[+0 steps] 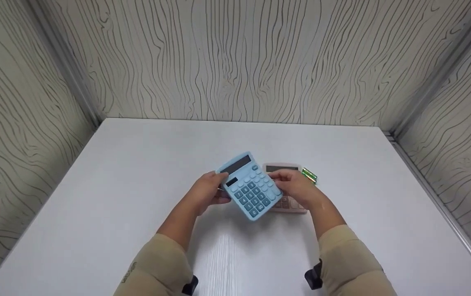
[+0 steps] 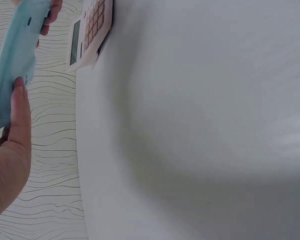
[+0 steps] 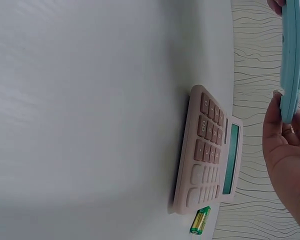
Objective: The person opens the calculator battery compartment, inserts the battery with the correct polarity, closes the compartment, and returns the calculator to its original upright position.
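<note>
Both hands hold a blue calculator (image 1: 251,189) up above the table, its keys turned toward the head camera and its body tilted. My left hand (image 1: 208,190) grips its left edge near the display, thumb on the front face. The right hand (image 1: 295,187) pinches the opposite edge beside the keys. Below the right hand lies a pink calculator (image 3: 202,150), face up, partly covered by that hand in the head view. Green batteries (image 1: 309,175) lie close to the pink calculator's right side. In the left wrist view the blue calculator's back (image 2: 20,55) shows.
A white table (image 1: 136,156) spreads around the hands. Wood-patterned panels (image 1: 227,61) stand behind it and at both sides, with grey metal strips (image 1: 428,70) at the corners.
</note>
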### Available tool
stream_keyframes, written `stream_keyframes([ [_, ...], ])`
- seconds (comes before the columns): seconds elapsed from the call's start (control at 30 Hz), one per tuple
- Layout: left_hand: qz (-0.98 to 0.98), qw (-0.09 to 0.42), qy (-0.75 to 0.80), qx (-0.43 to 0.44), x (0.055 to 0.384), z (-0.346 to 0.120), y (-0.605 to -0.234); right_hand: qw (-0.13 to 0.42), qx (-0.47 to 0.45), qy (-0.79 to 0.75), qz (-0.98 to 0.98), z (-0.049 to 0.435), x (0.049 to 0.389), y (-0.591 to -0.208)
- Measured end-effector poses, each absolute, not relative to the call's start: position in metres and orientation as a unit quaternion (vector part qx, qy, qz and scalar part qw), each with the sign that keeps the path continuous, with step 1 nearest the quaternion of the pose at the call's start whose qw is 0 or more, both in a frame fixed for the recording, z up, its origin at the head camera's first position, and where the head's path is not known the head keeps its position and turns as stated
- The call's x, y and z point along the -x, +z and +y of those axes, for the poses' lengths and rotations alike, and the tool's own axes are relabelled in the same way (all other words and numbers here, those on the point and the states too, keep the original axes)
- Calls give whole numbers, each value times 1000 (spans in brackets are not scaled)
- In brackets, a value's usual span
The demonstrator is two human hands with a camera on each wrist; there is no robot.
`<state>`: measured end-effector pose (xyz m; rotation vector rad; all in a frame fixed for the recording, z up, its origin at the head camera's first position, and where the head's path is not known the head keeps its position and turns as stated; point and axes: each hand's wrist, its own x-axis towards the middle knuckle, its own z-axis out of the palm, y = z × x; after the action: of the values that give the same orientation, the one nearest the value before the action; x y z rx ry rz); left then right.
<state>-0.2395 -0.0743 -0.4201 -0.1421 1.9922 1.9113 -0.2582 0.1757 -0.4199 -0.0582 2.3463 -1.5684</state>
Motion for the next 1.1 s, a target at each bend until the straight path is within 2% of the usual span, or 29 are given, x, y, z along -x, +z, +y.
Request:
stream_keyframes([
  [0.4,728,176,663,19,234,-63,-417,128,35,-414,901,167,256,-412],
  [0.77,769,149,621,22,231,-48,-412,135,73,-310,938,152,248,-418],
  [1.1,783,132,608,29,230,-41,-404,133,82,-284,946,145,241,-422],
])
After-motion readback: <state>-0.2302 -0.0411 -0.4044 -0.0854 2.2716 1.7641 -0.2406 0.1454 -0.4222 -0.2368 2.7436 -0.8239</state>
